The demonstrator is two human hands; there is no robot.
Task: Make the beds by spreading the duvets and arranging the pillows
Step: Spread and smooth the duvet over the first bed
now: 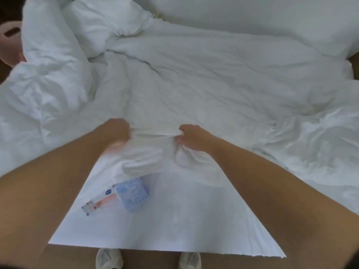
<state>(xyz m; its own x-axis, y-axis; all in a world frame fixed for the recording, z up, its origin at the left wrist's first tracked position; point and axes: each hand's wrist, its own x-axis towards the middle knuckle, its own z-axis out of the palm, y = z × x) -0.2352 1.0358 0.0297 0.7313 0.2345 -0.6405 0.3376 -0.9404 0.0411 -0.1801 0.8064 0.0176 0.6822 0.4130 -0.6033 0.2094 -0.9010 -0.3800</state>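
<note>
A rumpled white duvet (204, 78) covers the bed ahead of me. My left hand (116, 131) grips its near edge with curled fingers. My right hand (191, 137) pinches the same edge a little to the right. The edge is stretched taut between the two hands. A crumpled white pillow (48, 61) lies at the left, a second one (104, 24) behind it, and a large smooth one (272, 22) across the back right. Below my hands the flat white sheet (174, 220) is bare.
A pale blue box (133, 194) and a small tube or packet (97, 202) lie on the sheet near my left forearm. A pink basket (9, 43) stands off the bed at far left. My two white shoes (108, 258) show at the bed's foot.
</note>
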